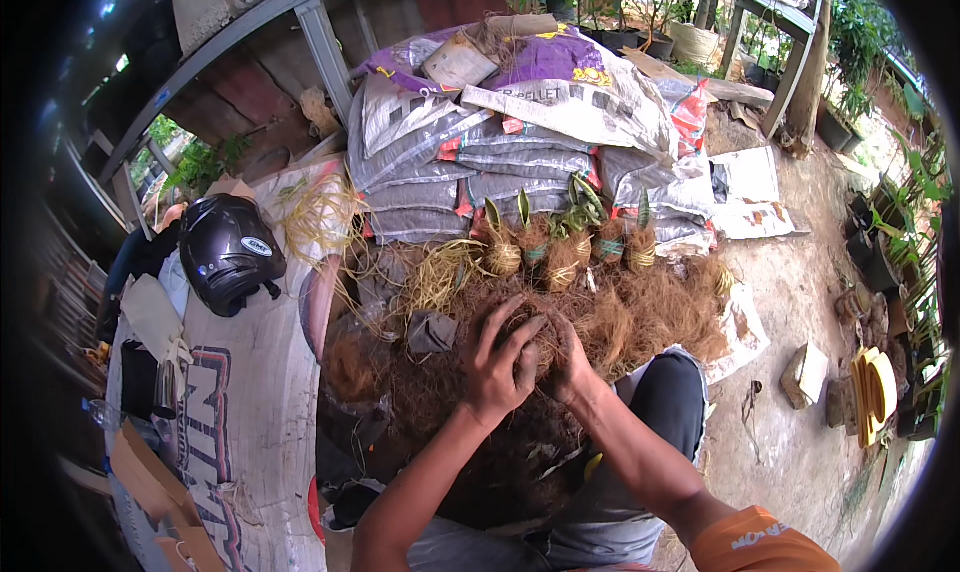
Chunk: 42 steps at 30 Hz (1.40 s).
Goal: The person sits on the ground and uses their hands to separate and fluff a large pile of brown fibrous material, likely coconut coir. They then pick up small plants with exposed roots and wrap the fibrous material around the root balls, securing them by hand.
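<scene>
My left hand (pixel 501 358) and my right hand (pixel 571 358) are cupped around a clump of brown coconut fibre (pixel 541 330), pressing it from both sides. Whatever is inside the clump is hidden. Just beyond my hands stand several fibre-wrapped plant balls, one bound with yellow strips (pixel 502 257) and topped by a variegated leaf. Others, like the ball with green string (pixel 609 248), sit in the same row. Loose coir (pixel 660 309) is heaped to the right of my hands. A tangle of yellow raffia strips (pixel 444 275) lies to the left.
Stacked grey sacks (pixel 525 159) rise behind the row of plants. On the left, a black helmet (pixel 229 253) rests on a surface covered with a printed white sheet (pixel 262 414). A pale block (pixel 805 375) and yellow curved pieces (pixel 872 397) are on the floor at right, near potted plants (pixel 877 249).
</scene>
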Tool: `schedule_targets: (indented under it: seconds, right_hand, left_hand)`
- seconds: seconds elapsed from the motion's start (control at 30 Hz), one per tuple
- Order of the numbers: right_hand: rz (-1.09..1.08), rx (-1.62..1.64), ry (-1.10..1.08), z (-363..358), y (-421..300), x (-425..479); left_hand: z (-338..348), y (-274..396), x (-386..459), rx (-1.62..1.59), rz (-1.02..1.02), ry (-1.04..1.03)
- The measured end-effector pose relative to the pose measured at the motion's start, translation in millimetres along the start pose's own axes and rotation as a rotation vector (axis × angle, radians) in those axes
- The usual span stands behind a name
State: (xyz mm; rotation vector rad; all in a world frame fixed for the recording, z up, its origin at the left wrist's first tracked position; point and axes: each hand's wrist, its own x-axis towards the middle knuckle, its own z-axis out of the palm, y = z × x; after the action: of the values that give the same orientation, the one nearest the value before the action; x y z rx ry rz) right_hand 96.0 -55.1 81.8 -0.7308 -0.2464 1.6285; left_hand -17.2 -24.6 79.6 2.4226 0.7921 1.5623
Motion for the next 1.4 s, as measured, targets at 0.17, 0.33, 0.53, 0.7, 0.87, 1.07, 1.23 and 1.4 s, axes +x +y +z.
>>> schedule_targets:
  seconds: [0.17, 0.33, 0.53, 0.7, 0.87, 1.07, 1.23, 1.4]
  right_hand:
    - [0.069, 0.112, -0.043, -23.0, 0.4, 11.9]
    - [0.158, 0.452, -0.435, -30.1, 0.6, 19.7]
    - [-0.035, 0.476, -0.466, -49.3, 19.4, 19.3]
    - [0.167, 0.623, -0.594, -44.7, 22.2, 22.9]
    - [0.283, 0.500, -0.448, -39.7, 11.7, 19.1]
    - [0.220, 0.317, -0.172, -1.7, -1.9, -8.4]
    - [0.113, 0.161, -0.112, 12.0, -10.0, -6.8]
    - [0.147, 0.414, -0.450, -14.9, 4.6, 6.5]
  left_hand:
    - [3.2, 4.6, -0.9, -0.036, -0.045, -0.035]
    - [-19.9, -0.8, 12.6, -0.159, 0.007, -0.195]
    - [-20.8, 0.9, 22.2, 0.083, 0.276, -0.304]
    - [-21.6, -1.0, 11.4, 0.098, 0.240, -0.215]
    - [-10.1, -2.6, -4.4, 0.053, 0.192, -0.088]
    - [-5.9, -7.8, -4.1, -0.006, 0.113, -0.100]
    - [-17.9, -5.0, 9.9, 0.005, 0.148, -0.127]
    - [-16.7, -1.7, 10.9, 0.041, 0.149, -0.098]
